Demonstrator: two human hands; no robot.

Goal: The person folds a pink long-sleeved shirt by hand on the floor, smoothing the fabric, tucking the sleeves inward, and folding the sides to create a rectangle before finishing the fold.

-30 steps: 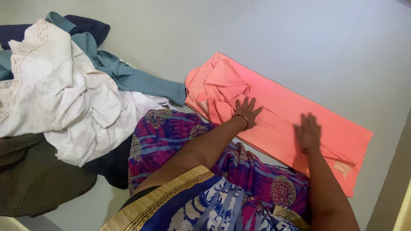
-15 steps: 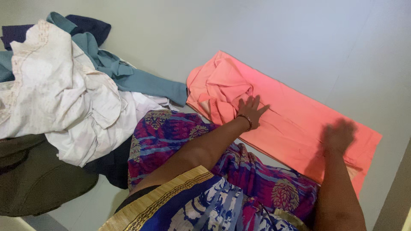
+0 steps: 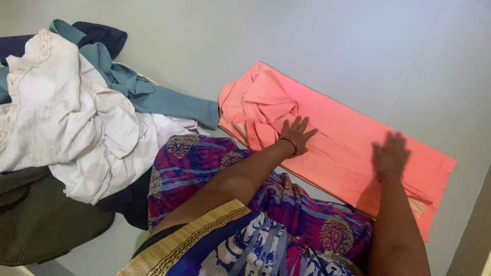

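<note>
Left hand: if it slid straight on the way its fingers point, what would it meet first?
The left hand lies flat on the coral garment, fingers pointing up-right. It would probably cross more smooth coral cloth, then reach the garment's far edge and the pale floor.

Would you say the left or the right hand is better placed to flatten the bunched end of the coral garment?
Probably the left hand: it lies flat right beside the bunched folds of the coral garment, while the right hand is over the smooth stretch farther along.

The folded cloth [image 3: 337, 138] is plain coral pink on a pale grey-white floor [image 3: 358, 46]. Left of the cloth lie a teal garment [image 3: 163, 102], a cream-white garment [image 3: 66, 117] with lace trim, a navy garment [image 3: 102, 36] and an olive-brown garment [image 3: 41, 220]. The person's dress [image 3: 204, 163] is purple, magenta and blue, patterned.
</note>
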